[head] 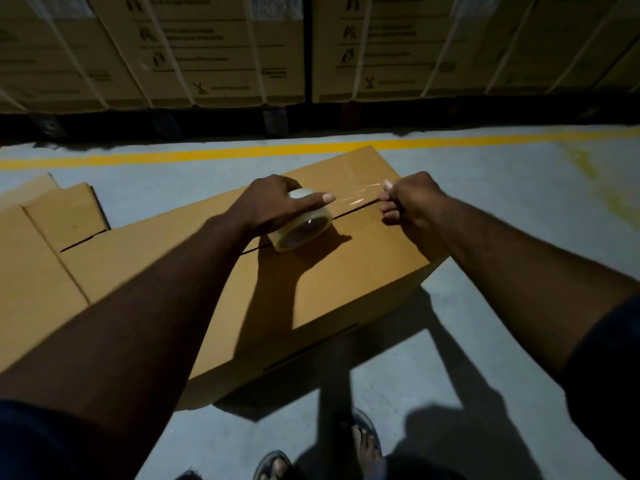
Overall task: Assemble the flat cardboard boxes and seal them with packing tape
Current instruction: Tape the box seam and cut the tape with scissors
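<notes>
A closed brown cardboard box stands on the grey floor in front of me, its top flaps meeting in a dark seam. My left hand grips a roll of clear packing tape that rests on the seam. A shiny strip of tape stretches from the roll to the right. My right hand pinches the free end of that strip above the seam, near the box's right edge.
Flat cardboard boxes lie on the floor to the left, touching the box. A yellow floor line runs behind. Large strapped cartons on pallets fill the back. My sandalled feet are at the bottom.
</notes>
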`<state>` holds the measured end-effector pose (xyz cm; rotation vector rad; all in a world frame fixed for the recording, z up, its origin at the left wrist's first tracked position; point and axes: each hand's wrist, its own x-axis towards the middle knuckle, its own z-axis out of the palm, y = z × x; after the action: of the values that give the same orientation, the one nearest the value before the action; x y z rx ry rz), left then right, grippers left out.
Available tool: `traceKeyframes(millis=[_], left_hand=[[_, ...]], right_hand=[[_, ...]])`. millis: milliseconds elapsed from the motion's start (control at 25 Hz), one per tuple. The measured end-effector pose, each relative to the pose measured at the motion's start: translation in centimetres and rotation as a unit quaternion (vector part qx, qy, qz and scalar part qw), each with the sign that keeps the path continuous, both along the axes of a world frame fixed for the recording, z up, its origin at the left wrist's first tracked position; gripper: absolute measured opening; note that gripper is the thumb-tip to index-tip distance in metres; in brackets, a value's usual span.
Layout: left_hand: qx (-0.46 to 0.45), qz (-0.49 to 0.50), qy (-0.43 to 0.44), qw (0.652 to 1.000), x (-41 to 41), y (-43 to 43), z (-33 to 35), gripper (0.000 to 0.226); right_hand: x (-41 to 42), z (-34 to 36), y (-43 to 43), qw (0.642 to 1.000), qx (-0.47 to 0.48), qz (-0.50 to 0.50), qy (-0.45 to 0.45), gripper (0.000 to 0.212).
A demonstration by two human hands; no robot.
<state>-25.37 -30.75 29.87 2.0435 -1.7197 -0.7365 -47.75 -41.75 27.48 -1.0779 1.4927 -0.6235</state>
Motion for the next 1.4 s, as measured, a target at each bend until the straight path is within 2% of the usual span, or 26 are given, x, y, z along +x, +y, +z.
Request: traceKeyframes(millis=[160,280,480,640,720,800,880,920,1000,1120,1160,1240,1320,1360,1400], left_hand=[[0.015,-0.011,-0.034,0.999,-2.6,-3.3,-0.6,0.093],[0.059,0.04,-0.054,0.996,-3.9,-5.6,-0.9,0.086],[0.095,0.023,-0.13,0.987,-6.2,-9.0,-1.8,0.066],[0.113,0.044,-0.139,0.983,-6.5,-10.3,-2.5,0.064],[0.122,0.047,-0.132,0.983,-6.3,-10.8,-2.7,0.065],[0.127,0.054,-0.116,0.984,-6.1,-10.8,-2.9,0.064],[0.121,0.065,-0.102,0.985,-6.1,-10.6,-3.0,0.061],[0.117,0.07,-0.096,0.986,-6.2,-10.5,-3.0,0.059],[0.108,0.076,-0.088,0.987,-6.3,-10.3,-3.0,0.055],[0.103,0.082,-0.094,0.987,-6.4,-10.0,-3.0,0.054],[0.105,0.086,-0.098,0.986,-6.5,-9.9,-2.9,0.055],[0.108,0.094,-0.108,0.984,-6.6,-9.9,-2.9,0.058],[0.113,0.089,-0.125,0.982,-6.9,-9.7,-2.4,0.064],[0.113,0.069,-0.132,0.982,-6.9,-9.5,-2.1,0.065],[0.109,0.037,-0.131,0.985,-6.9,-9.2,-1.6,0.065]], right_hand=[[-4.0,-0.2,-4.5,0.997,-0.028,-0.032,0.07,0.017],[-4.3,-2.0,-5.9,0.992,-0.04,-0.053,0.106,0.016],[-4.1,-6.1,-7.8,0.985,-0.072,-0.074,0.14,0.016],[-4.1,-7.7,-8.0,0.977,-0.077,-0.031,0.196,0.023],[-4.1,-8.6,-8.0,0.982,-0.034,-0.009,0.187,0.021],[-4.2,-8.9,-8.0,0.988,0.052,-0.002,0.147,0.022],[-4.6,-8.5,-8.1,0.985,0.078,0.016,0.154,0.015],[-4.9,-8.2,-8.1,0.982,0.069,0.015,0.178,0.01],[-5.5,-7.7,-7.7,0.971,0.02,0.001,0.237,0.016],[-5.0,-6.4,-5.6,0.969,-0.135,0.006,0.207,0.008],[-4.4,-5.7,-4.4,0.959,-0.178,0.042,0.215,0.013],[-3.2,-5.1,-1.3,0.921,-0.222,0.159,0.278,0.047],[-2.9,-5.7,1.2,0.854,-0.237,0.259,0.383,0.077],[-3.0,-6.1,1.9,0.826,-0.256,0.277,0.418,0.08],[-3.2,-6.3,2.0,0.814,-0.269,0.282,0.431,0.08]])
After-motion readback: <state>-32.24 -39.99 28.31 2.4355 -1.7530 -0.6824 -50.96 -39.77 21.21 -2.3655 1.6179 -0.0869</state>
